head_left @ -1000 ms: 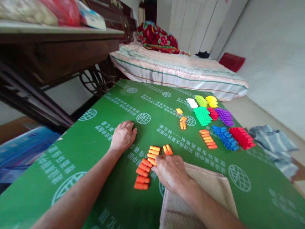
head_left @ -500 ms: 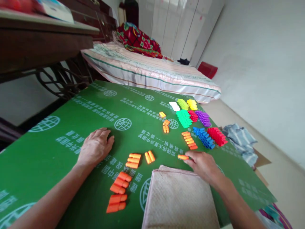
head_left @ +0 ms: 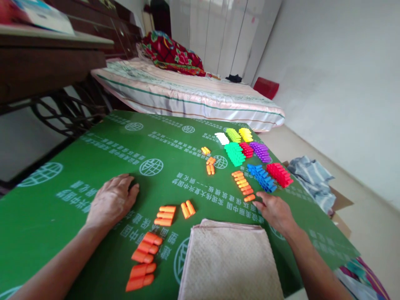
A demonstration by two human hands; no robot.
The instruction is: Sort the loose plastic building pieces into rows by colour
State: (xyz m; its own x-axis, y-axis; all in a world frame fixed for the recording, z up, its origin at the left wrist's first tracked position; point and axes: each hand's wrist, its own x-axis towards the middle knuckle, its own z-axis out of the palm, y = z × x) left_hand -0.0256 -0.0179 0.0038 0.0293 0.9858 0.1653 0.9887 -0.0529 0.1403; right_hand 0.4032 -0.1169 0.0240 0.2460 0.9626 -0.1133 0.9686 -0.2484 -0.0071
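Note:
My left hand (head_left: 111, 199) lies palm down on the green board (head_left: 103, 146), its fingers loosely stretched and holding nothing. My right hand (head_left: 276, 211) is low over the board, thumb and forefinger apart. Just off its fingertips lies a small orange round-ended plastic piece (head_left: 249, 198), at the near end of a row of similar orange pieces (head_left: 242, 182). Between the hands are a group of three orange pieces (head_left: 165, 215) and a pair (head_left: 188, 209). Nearer to me lie darker orange pieces (head_left: 146, 247) in two small groups.
Blocks of pieces in blue (head_left: 261, 177), red (head_left: 279, 174), green (head_left: 234, 153), purple (head_left: 260, 152) and other colours stand at the far right. A folded beige cloth (head_left: 231, 260) lies in front of me. Beyond the board is a bed (head_left: 187, 96); a wooden table (head_left: 53, 54) stands left.
My right hand has moved away from me, put the orange piece at the row's near end and let it go. The whole view has shifted slightly; my left hand stays on the board.

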